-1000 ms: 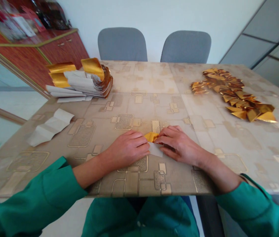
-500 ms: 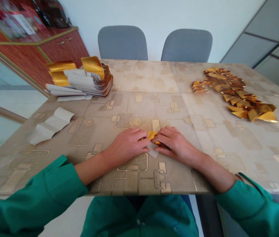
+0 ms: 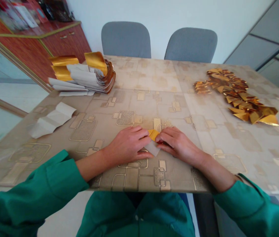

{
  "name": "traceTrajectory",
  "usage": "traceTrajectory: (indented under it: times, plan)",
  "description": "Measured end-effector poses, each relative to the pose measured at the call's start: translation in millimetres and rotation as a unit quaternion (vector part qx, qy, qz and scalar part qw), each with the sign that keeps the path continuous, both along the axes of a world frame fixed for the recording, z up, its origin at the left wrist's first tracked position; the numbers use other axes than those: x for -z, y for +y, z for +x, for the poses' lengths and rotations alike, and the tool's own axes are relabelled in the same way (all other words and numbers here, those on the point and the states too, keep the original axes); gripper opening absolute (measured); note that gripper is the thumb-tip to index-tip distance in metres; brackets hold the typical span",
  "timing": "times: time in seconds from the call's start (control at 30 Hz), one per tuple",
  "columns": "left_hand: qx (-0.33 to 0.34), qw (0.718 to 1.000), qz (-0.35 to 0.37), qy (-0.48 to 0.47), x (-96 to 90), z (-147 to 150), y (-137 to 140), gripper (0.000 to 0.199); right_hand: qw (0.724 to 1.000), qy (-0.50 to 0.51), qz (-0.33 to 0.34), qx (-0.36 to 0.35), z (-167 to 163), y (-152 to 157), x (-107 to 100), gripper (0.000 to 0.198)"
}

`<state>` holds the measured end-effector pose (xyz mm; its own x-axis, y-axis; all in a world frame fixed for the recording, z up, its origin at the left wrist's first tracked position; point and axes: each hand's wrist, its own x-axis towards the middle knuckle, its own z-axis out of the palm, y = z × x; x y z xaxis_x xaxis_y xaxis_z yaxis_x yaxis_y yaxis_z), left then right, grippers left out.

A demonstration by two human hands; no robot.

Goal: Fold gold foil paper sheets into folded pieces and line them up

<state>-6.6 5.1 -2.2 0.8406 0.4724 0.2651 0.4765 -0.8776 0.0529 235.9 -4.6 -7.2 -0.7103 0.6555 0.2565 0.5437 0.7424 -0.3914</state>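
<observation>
A small sheet of gold foil paper (image 3: 153, 134), partly folded, lies on the table between my two hands. Its pale underside shows as a pointed flap toward me. My left hand (image 3: 131, 142) pinches the left part of the paper, the thumb stretched along the pale flap. At the right part, my right hand (image 3: 175, 141) holds the paper between thumb and fingers. Both hands rest low against the tabletop, and their fingers hide the outer ends of the sheet.
A stack of gold and white paper sheets (image 3: 87, 75) stands at the back left. Nearer lies one creased pale sheet (image 3: 53, 120). Folded gold paper pieces (image 3: 240, 95) are heaped in a row at the right. Two grey chairs (image 3: 126, 39) stand beyond the patterned table (image 3: 139, 179).
My left thumb has spread away from its fingers, and more of the pale flap shows. My right hand stays nearly in place. The whole view has shifted slightly.
</observation>
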Motion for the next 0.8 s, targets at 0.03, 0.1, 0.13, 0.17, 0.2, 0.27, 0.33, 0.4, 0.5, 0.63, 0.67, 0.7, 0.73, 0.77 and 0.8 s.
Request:
traceTrajectory:
  times: [0.03,0.1,0.13,0.17,0.2,0.27,0.33,0.4,0.5,0.63,0.67,0.7,0.73,0.77,0.8]
  plan:
    - [0.000,1.000,0.000,-0.001,0.4,-0.4,0.2,0.041,1.000,-0.001,-0.007,-0.009,2.0,0.2,-1.9,0.016]
    - [0.004,1.000,0.002,-0.001,1.4,-1.2,0.9,0.037,1.000,-0.006,-0.012,-0.020,6.1,0.9,-5.4,0.017]
    - [0.007,1.000,0.003,-0.001,1.9,-1.5,1.1,0.035,1.000,-0.007,-0.010,-0.021,7.6,1.3,-6.7,0.018]
    - [0.010,1.000,0.005,0.000,2.2,-1.7,1.2,0.035,1.000,-0.006,-0.006,-0.023,8.4,1.7,-7.4,0.017]
    - [0.011,1.000,0.006,0.001,2.4,-1.8,1.1,0.035,1.000,-0.004,-0.002,-0.025,8.3,2.1,-7.6,0.017]
    - [0.007,1.000,0.009,0.003,2.4,-1.8,0.4,0.038,1.000,0.006,0.002,-0.024,6.2,2.5,-6.8,0.020]
    - [0.000,1.000,0.010,0.004,2.1,-1.7,-0.5,0.041,1.000,0.013,-0.001,-0.005,3.3,2.8,-5.8,0.023]
    - [-0.002,1.000,0.009,0.010,1.8,-1.6,-1.0,0.043,1.000,0.020,-0.011,0.018,2.2,2.9,-6.2,0.022]
    - [0.001,1.000,0.012,0.017,1.7,-2.0,-0.3,0.040,0.998,0.031,-0.044,0.012,5.9,3.2,-9.4,0.016]
    - [0.008,1.000,0.016,0.018,1.8,-2.4,1.1,0.036,0.999,0.010,-0.035,-0.021,10.1,3.8,-10.7,0.012]
    - [0.006,1.000,0.016,0.019,1.7,-2.3,1.0,0.036,0.999,0.007,-0.025,-0.021,9.6,3.9,-10.1,0.013]
    - [0.003,1.000,0.015,0.019,1.5,-2.2,0.6,0.036,1.000,0.006,-0.017,-0.019,8.6,3.9,-9.2,0.015]
    - [0.000,1.000,0.014,0.019,1.2,-2.0,0.0,0.037,1.000,0.006,-0.014,-0.015,7.2,3.9,-8.3,0.018]
    - [-0.003,1.000,0.012,0.017,0.8,-1.7,-0.8,0.038,1.000,0.006,-0.016,-0.009,5.7,3.7,-7.4,0.020]
    - [-0.006,1.000,0.009,0.016,0.3,-1.5,-1.6,0.039,1.000,0.006,-0.020,-0.001,4.3,3.6,-6.6,0.020]
